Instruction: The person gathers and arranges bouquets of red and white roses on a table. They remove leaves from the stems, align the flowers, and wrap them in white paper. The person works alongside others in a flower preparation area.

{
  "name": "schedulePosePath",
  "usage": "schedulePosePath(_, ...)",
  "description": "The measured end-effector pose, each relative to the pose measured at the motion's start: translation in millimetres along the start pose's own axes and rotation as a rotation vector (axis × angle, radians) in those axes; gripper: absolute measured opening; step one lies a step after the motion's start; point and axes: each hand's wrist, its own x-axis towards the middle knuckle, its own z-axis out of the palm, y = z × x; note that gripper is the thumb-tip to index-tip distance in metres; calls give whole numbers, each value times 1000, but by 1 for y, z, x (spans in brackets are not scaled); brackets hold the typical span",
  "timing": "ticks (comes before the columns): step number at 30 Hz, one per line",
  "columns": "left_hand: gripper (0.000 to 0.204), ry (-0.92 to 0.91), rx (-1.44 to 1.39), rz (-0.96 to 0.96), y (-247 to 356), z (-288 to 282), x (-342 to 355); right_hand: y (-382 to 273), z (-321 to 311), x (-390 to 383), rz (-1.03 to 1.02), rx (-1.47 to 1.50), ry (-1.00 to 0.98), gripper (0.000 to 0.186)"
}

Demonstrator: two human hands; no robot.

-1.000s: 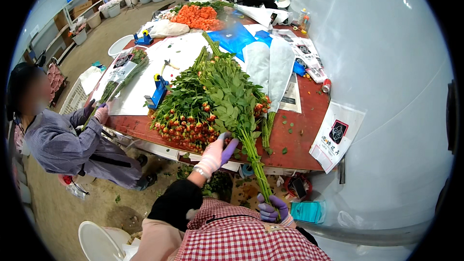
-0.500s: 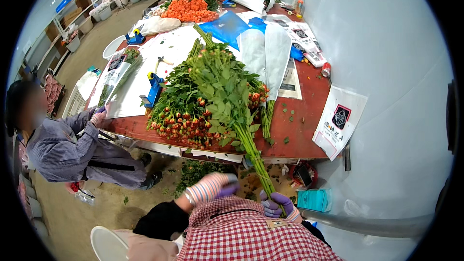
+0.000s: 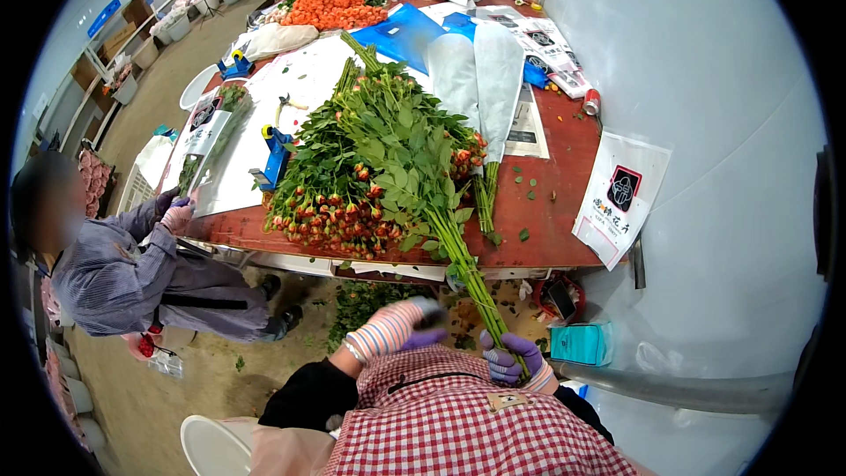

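My right hand (image 3: 514, 359), in a striped purple glove, is closed round the lower stems of a long bunch of leafy roses (image 3: 454, 242). The bunch slants up over the table's near edge onto a heap of red-orange roses (image 3: 339, 211). To the left of the stems, in front of the checked apron, is my left hand (image 3: 397, 328) in a striped glove. Its fingers are smeared by motion, so I cannot make out whether they hold anything. Beside the heap stands a blue tape dispenser (image 3: 275, 157).
The red table (image 3: 564, 220) carries white wrapped bunches (image 3: 498, 79), blue sheeting (image 3: 401, 35), orange roses (image 3: 335, 7) and pruning shears (image 3: 286, 106). At left a co-worker (image 3: 132, 273) holds a wrapped bunch. A white bucket (image 3: 211, 445) stands low left; a metal pipe (image 3: 679, 388) runs at right.
My left hand has shifted slightly right and up, still blurred. My right hand keeps its grip on the rose stems, which have barely moved. The whole view has shifted a little.
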Motion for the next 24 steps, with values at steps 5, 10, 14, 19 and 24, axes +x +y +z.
schedulePosePath(5, 47, 719, 117, -79, -39, -8, 64, 4, 2, 3, -1, -15, -40, 30)
schedulePosePath(10, 20, 364, -489, -277, -54, 8, 75, 6, 8, 3, -6, 18, -10, 31)
schedulePosePath(14, 18, -272, 102, 17, 2, 13, 17, -1, -1, -2, -15, -73, 41, 31)
schedulePosePath(19, 59, -213, 520, -519, -15, -12, -25, -16, 1, -4, 74, -336, 140, 24)
schedulePosePath(24, 51, 441, -239, -352, -47, -38, -28, -27, 61, -5, 94, -989, 281, 23)
